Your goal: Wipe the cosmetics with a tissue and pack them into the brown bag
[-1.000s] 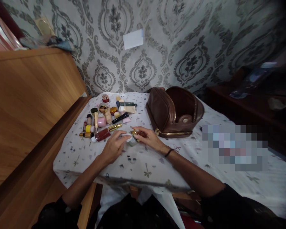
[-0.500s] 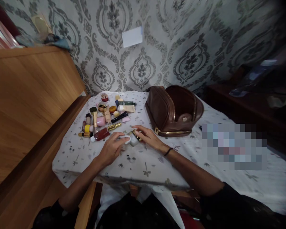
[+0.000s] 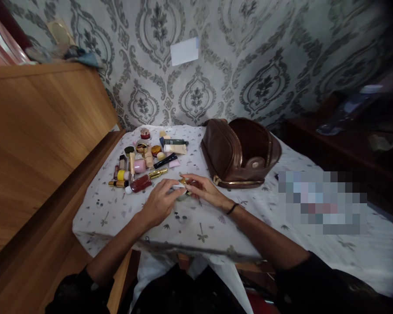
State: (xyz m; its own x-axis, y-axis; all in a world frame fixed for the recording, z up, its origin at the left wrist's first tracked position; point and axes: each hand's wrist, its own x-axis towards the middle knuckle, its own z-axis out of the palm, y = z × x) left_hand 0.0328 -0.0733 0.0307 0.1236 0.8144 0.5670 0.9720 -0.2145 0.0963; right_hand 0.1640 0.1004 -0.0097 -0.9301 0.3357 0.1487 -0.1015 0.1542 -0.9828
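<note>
My left hand (image 3: pixel 159 202) is closed on a small white item (image 3: pixel 178 186), possibly a wipe or a cap; its exact kind is unclear. Facing it, my right hand (image 3: pixel 205 190) grips a small gold-topped bottle (image 3: pixel 184 180), partly hidden behind the fingers. The two hands nearly meet over the table's front half. Left of them lie a red bottle with a white cap (image 3: pixel 140 184) and a gold tube (image 3: pixel 157 173). A brown leather bag (image 3: pixel 222 148) stands unzipped behind my right hand.
Several cosmetics, among them a pink jar (image 3: pixel 139 165) and a black tube (image 3: pixel 165 160), crowd the back left of the cloth-covered table (image 3: pixel 118 222). A wooden cabinet (image 3: pixel 46 126) borders the left. A clear bottle (image 3: pixel 350 107) is at the far right.
My left hand has shifted slightly right with the white item, closer to my right hand. The gold-topped bottle has turned more upright, and more of it is hidden.
</note>
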